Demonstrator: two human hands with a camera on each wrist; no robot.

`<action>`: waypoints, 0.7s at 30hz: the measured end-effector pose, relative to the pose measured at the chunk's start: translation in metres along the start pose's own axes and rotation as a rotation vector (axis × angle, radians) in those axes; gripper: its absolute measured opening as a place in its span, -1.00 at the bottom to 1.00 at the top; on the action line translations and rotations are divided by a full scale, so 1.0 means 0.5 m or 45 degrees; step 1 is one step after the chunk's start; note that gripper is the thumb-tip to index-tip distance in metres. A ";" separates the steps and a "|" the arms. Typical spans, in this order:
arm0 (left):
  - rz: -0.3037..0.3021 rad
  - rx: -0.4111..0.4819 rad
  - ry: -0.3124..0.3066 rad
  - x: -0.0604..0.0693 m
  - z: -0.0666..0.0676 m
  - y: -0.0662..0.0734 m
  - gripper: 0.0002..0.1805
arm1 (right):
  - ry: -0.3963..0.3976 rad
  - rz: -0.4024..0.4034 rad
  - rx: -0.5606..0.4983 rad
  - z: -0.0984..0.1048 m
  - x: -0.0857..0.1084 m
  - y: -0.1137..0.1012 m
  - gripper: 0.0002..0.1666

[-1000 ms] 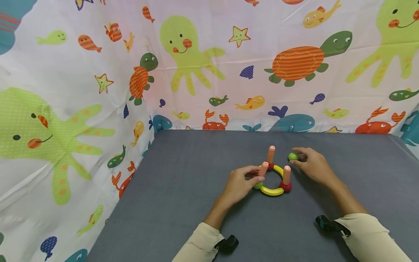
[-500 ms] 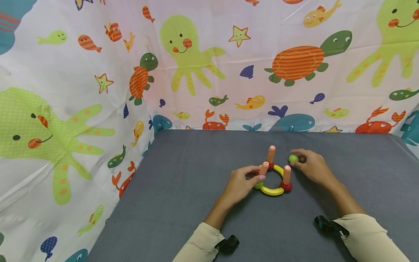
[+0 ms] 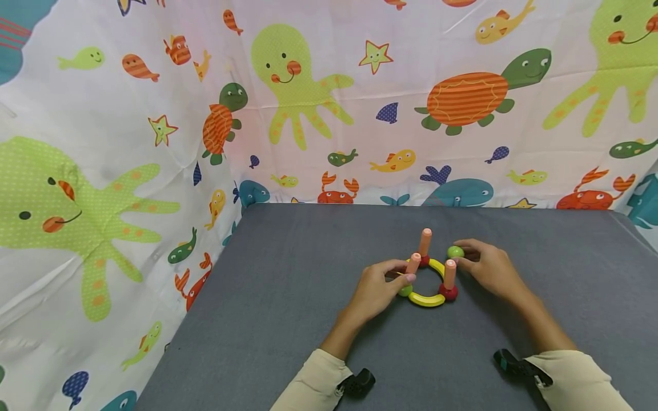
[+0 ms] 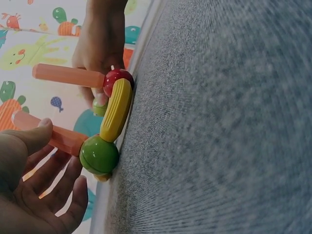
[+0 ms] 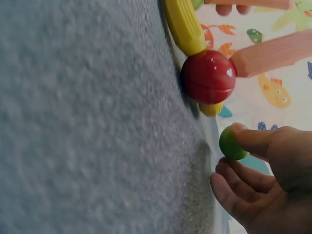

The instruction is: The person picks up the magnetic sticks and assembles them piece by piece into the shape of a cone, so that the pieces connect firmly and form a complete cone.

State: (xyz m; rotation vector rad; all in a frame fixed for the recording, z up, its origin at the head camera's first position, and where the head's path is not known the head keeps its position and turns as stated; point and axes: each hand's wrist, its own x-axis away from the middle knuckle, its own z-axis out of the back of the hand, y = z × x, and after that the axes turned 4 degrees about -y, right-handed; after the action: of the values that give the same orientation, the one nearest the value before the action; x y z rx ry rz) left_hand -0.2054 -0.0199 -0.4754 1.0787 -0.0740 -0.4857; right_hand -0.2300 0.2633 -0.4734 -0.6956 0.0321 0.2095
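In the head view my left hand point(image 3: 377, 288) pinches an upright salmon-coloured stick point(image 3: 413, 263) between thumb and fingers. That stick rises from a green ball point(image 4: 99, 155), part of a ring of balls joined by curved yellow pieces point(image 3: 426, 300). Two more sticks stand on the ring, one on the right red ball point(image 3: 449, 293), one on the back red ball point(image 3: 424, 261). To the ring's right, my right hand point(image 3: 488, 265) pinches a loose green ball point(image 3: 454, 252) in its fingertips. The right wrist view shows this ball point(image 5: 232, 143) apart from the nearer red ball.
A grey cloth-covered table point(image 3: 288, 319) lies under the ring. Behind and to the left hangs a white curtain point(image 3: 319, 165) printed with sea animals. Both wrists wear a black camera strap, the left one point(image 3: 358, 383) and the right one point(image 3: 519, 365).
My right hand has carried the loose green ball slightly left and nearer to me, towards the ring. The left hand and the ring have stayed in place.
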 end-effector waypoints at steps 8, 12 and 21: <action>0.020 0.002 0.002 -0.001 0.000 0.000 -0.65 | 0.080 0.009 -0.054 0.012 0.012 -0.033 -0.43; 0.028 -0.003 0.000 0.000 0.002 0.001 -0.65 | 0.139 0.027 -0.107 0.021 0.016 -0.062 -0.40; 0.021 -0.008 -0.003 -0.001 0.000 0.002 -0.65 | 0.248 0.077 -0.184 0.030 0.019 -0.126 -0.39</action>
State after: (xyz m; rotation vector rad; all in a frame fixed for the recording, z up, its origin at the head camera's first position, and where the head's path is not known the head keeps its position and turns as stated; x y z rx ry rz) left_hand -0.2053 -0.0194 -0.4745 1.0707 -0.0833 -0.4725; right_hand -0.2088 0.2273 -0.4231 -0.8579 0.2260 0.2029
